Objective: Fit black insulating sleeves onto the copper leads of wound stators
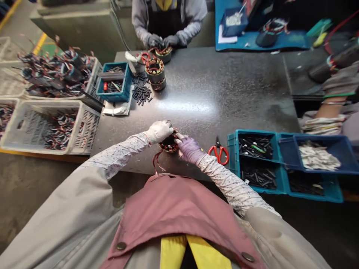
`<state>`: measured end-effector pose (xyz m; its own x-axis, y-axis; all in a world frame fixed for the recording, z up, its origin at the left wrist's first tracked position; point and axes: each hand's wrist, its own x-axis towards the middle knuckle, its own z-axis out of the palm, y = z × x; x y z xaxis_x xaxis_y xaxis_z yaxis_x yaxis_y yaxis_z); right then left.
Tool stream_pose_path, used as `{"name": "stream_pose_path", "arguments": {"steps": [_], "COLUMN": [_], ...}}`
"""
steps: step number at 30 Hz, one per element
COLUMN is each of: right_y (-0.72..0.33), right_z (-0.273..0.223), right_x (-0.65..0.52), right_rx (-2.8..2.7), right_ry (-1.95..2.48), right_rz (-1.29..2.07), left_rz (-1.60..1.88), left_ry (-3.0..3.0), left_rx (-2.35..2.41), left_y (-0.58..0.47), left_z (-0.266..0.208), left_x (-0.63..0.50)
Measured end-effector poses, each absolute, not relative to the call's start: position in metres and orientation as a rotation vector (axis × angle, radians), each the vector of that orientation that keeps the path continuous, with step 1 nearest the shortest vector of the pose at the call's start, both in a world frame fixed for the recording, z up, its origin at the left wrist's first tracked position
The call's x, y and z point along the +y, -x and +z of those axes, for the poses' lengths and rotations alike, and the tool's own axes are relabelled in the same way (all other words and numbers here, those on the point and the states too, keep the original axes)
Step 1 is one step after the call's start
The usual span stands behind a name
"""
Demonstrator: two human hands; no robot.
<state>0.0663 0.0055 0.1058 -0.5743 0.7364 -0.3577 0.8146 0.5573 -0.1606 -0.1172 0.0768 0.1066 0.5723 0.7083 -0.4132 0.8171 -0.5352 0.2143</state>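
Note:
A motor stator (pixel 168 147), a ring with windings and red lead wires, stands at the near edge of the table. My left hand (pixel 159 131), in a white glove, is closed at its far left rim, fingertips among the wires there. My right hand (pixel 192 150), in a purple glove with bare-looking fingertips, grips the stator's right side. Loose red leads (pixel 157 160) hang from the near side toward my apron. To the right of my right hand lie red-handled cutters (pixel 218 152). What exactly my fingertips pinch is too small to make out.
Blue bins (pixel 235 149) of black sleeves and a bin of white pieces (pixel 319 156) stand right. Stacked stators (pixel 156 71), scattered black tubes (pixel 141 93) and a teal bin (pixel 113 98) lie far left. White crates (pixel 42 145) hold wired parts. Co-workers' gloved hands (pixel 164 40) work opposite and at right.

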Motion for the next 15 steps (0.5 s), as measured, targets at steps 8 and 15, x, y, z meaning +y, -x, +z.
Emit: {"name": "stream_pose_path", "arguments": {"steps": [8, 15], "right_y": [-0.058, -0.054], "right_z": [0.105, 0.109], "right_x": [0.005, 0.005], "right_rx": [2.497, 2.447], "right_ry": [-1.302, -1.369], "right_rz": [-0.462, -0.524], "left_rz": [-0.518, -0.372], "left_ry": [-2.282, -2.048], "left_rx": [1.338, 1.248], "left_y": [0.115, 0.111], "left_z": [0.108, 0.11], "left_x": [0.068, 0.075]}}
